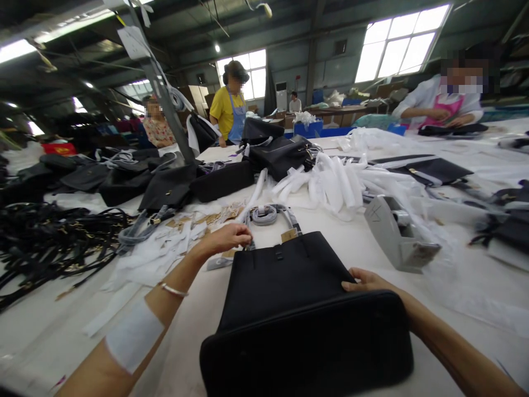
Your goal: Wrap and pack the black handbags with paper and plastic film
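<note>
A black handbag [285, 275] lies on the white table in front of me, its broad base towards me and its top edge away. Grey-wrapped handles [264, 216] rise from the far edge, and a small brown tag [289, 235] sits between them. My left hand [231, 238] is closed at the bag's top left corner, beside the handle; what its fingertips pinch is too small to make out. At the right side edge, my right hand [367, 280] grips the handbag between thumb and fingers.
Black straps [53, 237] are heaped at the left, near more black bags [169, 184]. A grey tape dispenser [399, 234] stands to the right, by white wrapping [336, 184]. Paper scraps [165, 248] litter the table. Across it, a person in yellow [225, 107] and another in pink [444, 110] work.
</note>
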Tool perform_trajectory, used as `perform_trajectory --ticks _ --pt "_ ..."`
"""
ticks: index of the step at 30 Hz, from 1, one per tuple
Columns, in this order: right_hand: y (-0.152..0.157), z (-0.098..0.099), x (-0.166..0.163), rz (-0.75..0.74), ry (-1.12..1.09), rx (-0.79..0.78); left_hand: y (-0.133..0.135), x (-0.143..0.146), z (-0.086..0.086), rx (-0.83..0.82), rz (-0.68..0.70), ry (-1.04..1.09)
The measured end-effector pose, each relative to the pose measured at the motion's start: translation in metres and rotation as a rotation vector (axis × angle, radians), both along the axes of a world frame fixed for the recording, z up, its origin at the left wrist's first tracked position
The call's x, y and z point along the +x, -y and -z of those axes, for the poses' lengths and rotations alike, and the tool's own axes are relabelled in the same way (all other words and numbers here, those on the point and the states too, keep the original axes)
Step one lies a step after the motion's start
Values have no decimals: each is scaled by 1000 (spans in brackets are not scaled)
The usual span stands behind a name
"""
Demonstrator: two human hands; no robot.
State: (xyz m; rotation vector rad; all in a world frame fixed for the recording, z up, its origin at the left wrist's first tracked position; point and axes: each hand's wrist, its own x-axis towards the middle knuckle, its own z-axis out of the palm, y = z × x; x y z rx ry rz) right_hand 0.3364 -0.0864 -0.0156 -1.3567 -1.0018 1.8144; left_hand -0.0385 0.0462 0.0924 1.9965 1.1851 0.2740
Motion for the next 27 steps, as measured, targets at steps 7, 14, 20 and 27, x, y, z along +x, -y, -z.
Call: perform_trajectory --ticks 7,14,20,27 --pt "32 -4 -13 2 -18 17 87 -55 41 -151 -211 277" --pt "58 2 -26 160 85 -19 124 -72 24 -190 -173 367" --pt "56 -4 -35 225 143 -26 48 12 11 41 48 164" --pt "57 -7 -37 222 140 12 -23 112 42 122 216 -42"
